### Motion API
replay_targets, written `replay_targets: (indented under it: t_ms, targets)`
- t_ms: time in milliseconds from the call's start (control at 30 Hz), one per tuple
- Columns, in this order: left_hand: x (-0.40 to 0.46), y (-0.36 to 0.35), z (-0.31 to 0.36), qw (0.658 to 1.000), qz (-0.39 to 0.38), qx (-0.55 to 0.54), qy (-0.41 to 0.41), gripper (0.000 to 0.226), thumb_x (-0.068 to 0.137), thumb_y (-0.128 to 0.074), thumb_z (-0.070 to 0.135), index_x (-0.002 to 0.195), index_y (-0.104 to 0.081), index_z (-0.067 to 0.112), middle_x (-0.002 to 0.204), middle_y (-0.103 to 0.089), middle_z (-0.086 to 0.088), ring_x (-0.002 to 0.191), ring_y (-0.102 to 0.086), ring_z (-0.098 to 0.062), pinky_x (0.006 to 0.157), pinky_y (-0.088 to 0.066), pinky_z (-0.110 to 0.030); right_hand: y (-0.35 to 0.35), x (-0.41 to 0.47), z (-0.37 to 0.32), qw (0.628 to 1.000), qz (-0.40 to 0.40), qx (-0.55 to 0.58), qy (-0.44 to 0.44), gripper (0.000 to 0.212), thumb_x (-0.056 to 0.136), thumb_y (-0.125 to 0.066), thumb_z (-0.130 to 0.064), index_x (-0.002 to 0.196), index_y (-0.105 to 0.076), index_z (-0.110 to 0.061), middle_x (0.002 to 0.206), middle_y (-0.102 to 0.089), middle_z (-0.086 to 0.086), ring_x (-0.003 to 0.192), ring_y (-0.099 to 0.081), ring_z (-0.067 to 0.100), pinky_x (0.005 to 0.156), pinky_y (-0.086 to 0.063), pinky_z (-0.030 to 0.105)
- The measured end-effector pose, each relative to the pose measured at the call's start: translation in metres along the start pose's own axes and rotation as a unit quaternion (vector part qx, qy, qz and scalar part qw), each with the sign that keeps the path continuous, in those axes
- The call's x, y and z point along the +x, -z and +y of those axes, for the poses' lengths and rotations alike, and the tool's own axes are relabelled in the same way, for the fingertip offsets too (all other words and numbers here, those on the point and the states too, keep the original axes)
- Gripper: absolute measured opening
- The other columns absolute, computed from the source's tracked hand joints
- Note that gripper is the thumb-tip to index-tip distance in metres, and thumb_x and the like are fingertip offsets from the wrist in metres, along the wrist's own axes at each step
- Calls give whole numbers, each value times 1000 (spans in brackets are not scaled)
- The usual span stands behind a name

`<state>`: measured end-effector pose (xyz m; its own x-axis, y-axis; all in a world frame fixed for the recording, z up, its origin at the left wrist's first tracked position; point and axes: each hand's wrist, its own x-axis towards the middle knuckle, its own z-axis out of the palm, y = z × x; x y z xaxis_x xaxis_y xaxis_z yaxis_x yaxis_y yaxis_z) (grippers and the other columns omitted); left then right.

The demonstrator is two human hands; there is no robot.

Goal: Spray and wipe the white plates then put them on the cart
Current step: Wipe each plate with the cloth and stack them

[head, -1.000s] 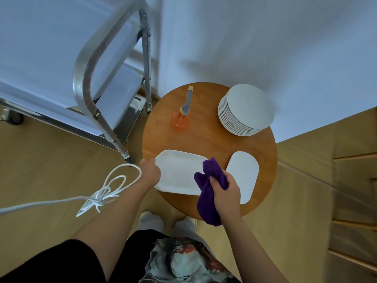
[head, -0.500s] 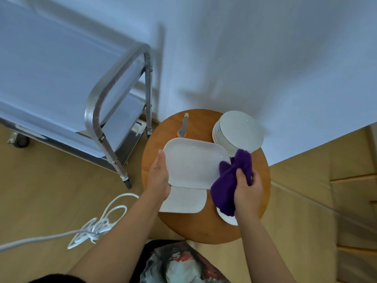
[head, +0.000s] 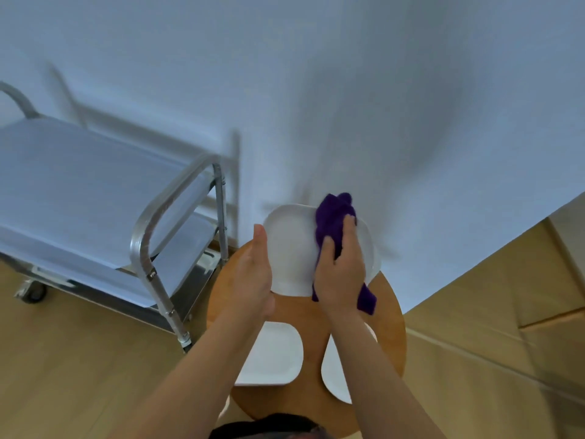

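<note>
A white rectangular plate [head: 292, 248] is held up above the round wooden table [head: 387, 337], tilted toward me. My left hand [head: 256, 277] grips its left edge. My right hand [head: 340, 274] presses a purple cloth [head: 332, 220] against the plate's right half. Two more white plates lie flat on the table below: one under my left forearm [head: 272, 356] and one mostly hidden beneath my right forearm [head: 334, 375]. The spray bottle and the stack of round plates are hidden behind the raised plate and my hands.
A metal cart [head: 95, 198] with pale shelves and a curved handle [head: 148, 236] stands left of the table, its caster [head: 33, 291] on the wooden floor. A white wall rises behind the table. Wooden flooring [head: 493, 343] extends to the right.
The plate has been lifted higher off the table and tilted up. My right hand has moved the purple cloth onto the plate's upper right. The view has tipped upward toward the wall.
</note>
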<state>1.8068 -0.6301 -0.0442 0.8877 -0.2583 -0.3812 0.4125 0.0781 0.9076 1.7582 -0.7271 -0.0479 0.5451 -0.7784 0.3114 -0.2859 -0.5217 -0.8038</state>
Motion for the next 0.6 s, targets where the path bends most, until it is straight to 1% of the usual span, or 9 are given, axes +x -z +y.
replay_targets:
  t_ms: [67,133,167,233,300,367,467,533,600]
  targets:
    - [-6,-6,8,998,-27,-53,15,99,65,-36,90,131,-53,17,127,-62,-9,117,-58,-30,97,-49,-50,-8,-2,-15,997,-21,25,75,48,97,-46,-16,143,-36,-13,144,-45,6,132,-42,23,109,-36,39]
    - [-10,-11,17,992,-52,-118,-10,69,81,-39,74,118,-63,20,104,-73,-3,97,-70,-18,76,-58,-31,-13,-9,-32,986,-31,24,161,47,95,-43,-21,141,-40,-11,143,-46,6,133,-41,21,109,-35,37]
    - [-11,-13,21,989,-62,-132,-28,55,88,-38,65,107,-67,22,92,-75,1,84,-72,-12,63,-57,-21,-15,-13,-38,979,-35,20,198,47,95,-40,-23,139,-43,-11,142,-47,5,133,-41,19,109,-33,35]
    - [-14,-12,32,986,-59,-148,-52,45,93,-40,58,95,-69,23,80,-76,5,72,-72,-6,51,-52,-14,-14,-19,-49,967,-54,16,248,45,95,-35,-25,137,-46,-12,141,-49,3,133,-41,16,110,-30,34]
    - [-17,-10,42,982,-55,-174,-52,50,88,-46,62,99,-70,19,85,-76,1,76,-72,-9,53,-53,-16,-7,-20,-52,956,-59,9,288,44,96,-34,-24,136,-48,-11,139,-50,4,132,-43,16,110,-31,34]
    - [-19,-11,50,974,-62,-215,-42,57,80,-53,62,102,-70,13,90,-76,-4,82,-73,-15,57,-55,-21,4,-21,-48,939,-33,-14,341,41,96,-38,-20,132,-52,-9,135,-55,6,128,-48,18,108,-34,34]
    - [-26,-13,57,967,-62,-246,-33,61,67,-60,62,95,-70,9,88,-75,-12,80,-73,-24,58,-58,-32,22,-23,-34,910,16,-76,406,38,92,-45,-17,126,-59,-8,129,-60,7,123,-53,21,104,-38,36]
    - [-28,-12,61,968,-58,-242,-23,71,62,-58,66,103,-67,9,96,-74,-16,87,-72,-29,67,-59,-40,33,-22,-22,895,43,-129,425,39,90,-46,-18,125,-59,-9,128,-60,9,122,-54,25,102,-39,41]
    - [-31,-9,68,978,-43,-197,-47,85,59,-53,75,115,-62,11,111,-69,-18,92,-69,-32,77,-56,-48,43,-16,-9,883,84,-180,425,39,89,-44,-18,126,-55,-11,128,-60,10,120,-55,29,100,-38,46]
